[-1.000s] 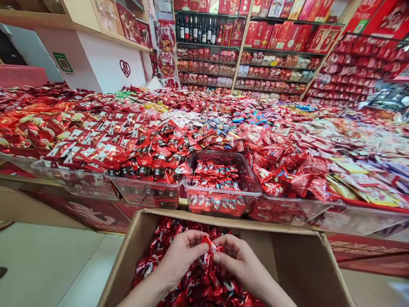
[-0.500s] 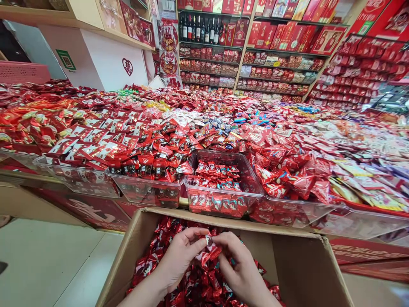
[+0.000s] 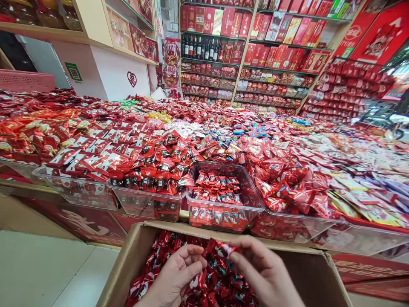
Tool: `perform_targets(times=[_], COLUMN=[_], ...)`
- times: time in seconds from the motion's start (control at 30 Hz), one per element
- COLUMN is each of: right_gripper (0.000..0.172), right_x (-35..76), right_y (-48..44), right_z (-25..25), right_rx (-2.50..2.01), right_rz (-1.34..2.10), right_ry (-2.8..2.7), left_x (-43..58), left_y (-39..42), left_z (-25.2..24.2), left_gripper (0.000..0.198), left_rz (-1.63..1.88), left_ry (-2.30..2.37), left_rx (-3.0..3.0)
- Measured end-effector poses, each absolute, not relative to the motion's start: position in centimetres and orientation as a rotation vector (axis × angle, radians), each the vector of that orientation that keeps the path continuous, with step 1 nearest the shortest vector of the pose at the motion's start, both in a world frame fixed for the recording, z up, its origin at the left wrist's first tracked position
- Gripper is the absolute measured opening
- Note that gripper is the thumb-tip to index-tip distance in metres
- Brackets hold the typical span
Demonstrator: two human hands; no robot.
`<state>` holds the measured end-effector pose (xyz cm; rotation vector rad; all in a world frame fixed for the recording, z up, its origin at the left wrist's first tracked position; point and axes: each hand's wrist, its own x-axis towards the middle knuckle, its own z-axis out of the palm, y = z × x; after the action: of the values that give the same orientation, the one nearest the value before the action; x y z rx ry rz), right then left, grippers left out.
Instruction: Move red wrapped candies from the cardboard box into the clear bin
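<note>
With my right hand [image 3: 266, 273] I pinch one red-wrapped candy [image 3: 222, 248] between thumb and forefinger, its shiny wrapper jutting from my fingertips toward my other hand. My left hand [image 3: 175, 275] sits just beside it, fingers loosely curled, thumb and forefinger a little apart with nothing between them that I can make out; whether a fingertip brushes the wrapper's near end, I cannot tell.

Under both hands lies a heap of loose candies [image 3: 220, 283] in similar red wrappers, inside an open cardboard box [image 3: 119, 258] whose walls stand around my grip. Just beyond my pinch, past the box's far edge, is a clear plastic tub [image 3: 251, 189] with small red packets [image 3: 217, 183] set in rows, its right side bare. To the left of that tub, black-and-red packets [image 3: 161, 181] pile above the rim of another; to the right, puffed red packets [image 3: 295, 194] heap up. Well beyond my hands, wine bottles [image 3: 203, 49] stand on a shelf, with red gift boxes [image 3: 226, 21] above them.
</note>
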<state>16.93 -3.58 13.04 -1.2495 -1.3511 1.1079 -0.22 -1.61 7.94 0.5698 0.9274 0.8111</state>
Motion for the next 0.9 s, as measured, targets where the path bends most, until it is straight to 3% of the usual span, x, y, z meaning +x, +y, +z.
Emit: perform_targets(times=[0.1,0.2,0.37,0.53,0.73,0.9], right_gripper=[0.015,0.019,0.022,0.023,0.025,0.023], right_x=[18.7,19.2,17.0,15.0,14.5,15.0], right_y=[-0.2,5.5,13.4,14.9,14.4,13.4], right_z=[18.5,20.8,17.9,15.1,14.6,17.4], right_rx=[-1.288,-1.372,-1.526,-1.532,-1.583,-1.645], right_rz=[0.688,0.46,0.689,0.873,0.817,0.632], right_ry=[-1.72,-1.957,-2.474,-2.707,-2.808,-2.72], left_x=[-0.7,-0.7,-0.8,-1.3,-1.3,-1.5], left_y=[-1.6,-1.7,-1.7,-1.6,-1.1,-1.3], left_z=[6.9,5.0,2.7,2.4,1.5,3.1], left_gripper=[0.026,0.026,0.024,0.023,0.024,0.033], left_rz=[0.683,0.63,0.634,0.618,0.591,0.641], left_ry=[1.039,1.023,0.972,0.965,0.949,0.814], left_rx=[0.414,0.308,0.262,0.261,0.319,0.409])
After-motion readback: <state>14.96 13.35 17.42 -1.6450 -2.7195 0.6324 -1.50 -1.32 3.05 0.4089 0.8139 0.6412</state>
